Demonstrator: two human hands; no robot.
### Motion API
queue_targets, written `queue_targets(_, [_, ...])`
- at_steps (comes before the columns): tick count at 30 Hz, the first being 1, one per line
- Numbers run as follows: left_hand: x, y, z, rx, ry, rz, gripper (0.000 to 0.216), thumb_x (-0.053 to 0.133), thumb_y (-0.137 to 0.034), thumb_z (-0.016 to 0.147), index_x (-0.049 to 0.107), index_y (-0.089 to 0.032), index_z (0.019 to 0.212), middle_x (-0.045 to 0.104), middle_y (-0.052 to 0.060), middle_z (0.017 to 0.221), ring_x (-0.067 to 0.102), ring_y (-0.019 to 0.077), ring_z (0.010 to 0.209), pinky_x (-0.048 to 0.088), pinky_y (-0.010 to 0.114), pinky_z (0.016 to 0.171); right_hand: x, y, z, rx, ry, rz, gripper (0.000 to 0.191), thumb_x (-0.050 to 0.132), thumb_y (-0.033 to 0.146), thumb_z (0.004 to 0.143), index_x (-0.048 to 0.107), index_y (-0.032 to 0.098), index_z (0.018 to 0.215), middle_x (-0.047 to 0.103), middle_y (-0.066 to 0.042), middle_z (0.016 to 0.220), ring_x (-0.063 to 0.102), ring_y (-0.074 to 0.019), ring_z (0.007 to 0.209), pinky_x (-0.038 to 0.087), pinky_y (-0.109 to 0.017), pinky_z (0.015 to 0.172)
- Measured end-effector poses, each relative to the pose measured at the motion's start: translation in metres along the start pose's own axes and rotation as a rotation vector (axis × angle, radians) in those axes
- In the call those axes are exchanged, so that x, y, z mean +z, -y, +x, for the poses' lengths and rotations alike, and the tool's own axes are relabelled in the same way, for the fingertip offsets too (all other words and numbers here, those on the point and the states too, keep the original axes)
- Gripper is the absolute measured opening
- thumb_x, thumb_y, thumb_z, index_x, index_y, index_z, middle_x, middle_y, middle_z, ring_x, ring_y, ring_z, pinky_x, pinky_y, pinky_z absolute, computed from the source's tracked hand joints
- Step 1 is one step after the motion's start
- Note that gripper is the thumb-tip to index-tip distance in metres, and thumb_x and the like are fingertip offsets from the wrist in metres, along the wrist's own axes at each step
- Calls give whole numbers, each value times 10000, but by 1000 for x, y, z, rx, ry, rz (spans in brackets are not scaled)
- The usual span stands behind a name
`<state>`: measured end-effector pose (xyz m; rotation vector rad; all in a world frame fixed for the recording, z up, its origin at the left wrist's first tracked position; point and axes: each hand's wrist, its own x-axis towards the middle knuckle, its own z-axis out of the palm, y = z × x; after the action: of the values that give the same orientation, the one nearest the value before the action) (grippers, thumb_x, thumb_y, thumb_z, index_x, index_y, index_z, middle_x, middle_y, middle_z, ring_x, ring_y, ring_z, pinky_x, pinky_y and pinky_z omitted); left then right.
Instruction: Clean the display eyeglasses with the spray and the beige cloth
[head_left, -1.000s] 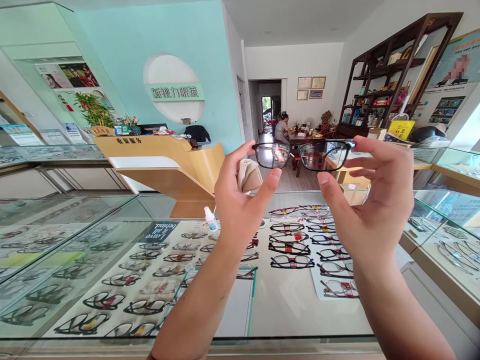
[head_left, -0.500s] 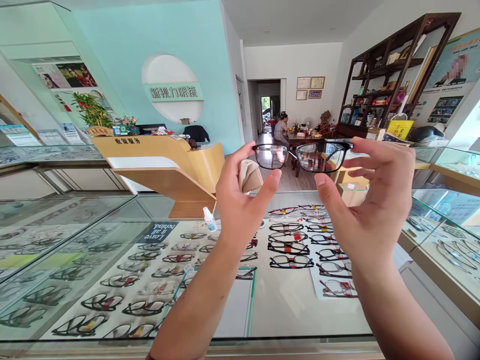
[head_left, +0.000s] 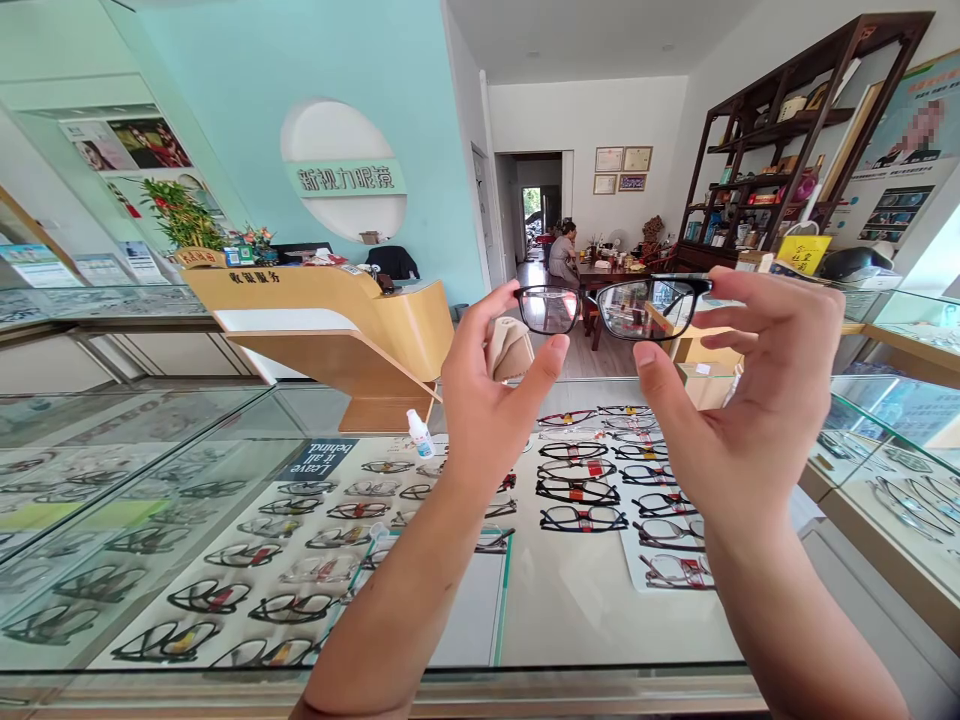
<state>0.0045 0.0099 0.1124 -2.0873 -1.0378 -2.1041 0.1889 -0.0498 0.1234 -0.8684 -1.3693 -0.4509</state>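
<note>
A pair of black-framed eyeglasses is held up in front of me between both hands, lenses facing me. My left hand pinches the left end of the frame and also keeps a folded beige cleaning cloth against its palm. At the other end, my right hand grips the frame near the hinge, its thumb lower down below the lens. Under my arms lies a glass display case with rows of spectacle frames inside. A small white bottle stands on the glass beyond my left forearm.
A teal-edged tray lies below my left forearm. Across the aisle is a wooden service counter. More glass cases flank me. Farther back, a person sits at a table, and a dark shelf unit stands right.
Both hands and the eyeglasses have shifted slightly right in view, and the glasses are tilted a little more. The grip on glasses and cloth stays the same.
</note>
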Motion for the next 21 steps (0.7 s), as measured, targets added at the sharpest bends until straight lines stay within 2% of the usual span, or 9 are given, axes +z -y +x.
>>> queue_targets(5, [2,1,-1,12,3,1,507,765,-469,991,624,-314,1452,738,86,1396,698,259,1303,595,451,1105,0,1,0,6,-4,2,475,739,307,968,584,357,1415,616,-113,1366,660,-356,1175,634,-583,902])
queue_targets(9, [2,-2,-2,132,-121,71,584,766,-524,982,579,-289,1482,672,105,1438,672,273,1298,582,456,1091,4,-5,0,38,21,42,469,724,307,975,585,361,1419,638,-107,1377,674,-346,1187,623,-586,942])
queue_targets(13, [2,-4,-2,225,-226,171,672,783,-601,941,561,-264,1478,629,124,1405,630,309,1312,574,485,1065,9,-16,0,88,111,106,494,699,339,990,567,344,1466,653,-112,1404,691,-330,1202,629,-564,938])
queue_targets(16, [3,-4,-3,256,-249,201,682,779,-614,935,557,-262,1475,616,136,1391,598,329,1343,570,498,1052,11,-21,0,113,156,142,488,665,360,1016,549,339,1490,666,-109,1426,694,-316,1227,634,-548,937])
queue_targets(21, [3,-5,-3,261,-255,222,679,780,-609,937,556,-270,1481,613,140,1394,593,332,1343,571,496,1041,12,-23,0,118,155,173,451,620,346,1051,538,370,1494,663,-104,1440,693,-310,1268,637,-524,945])
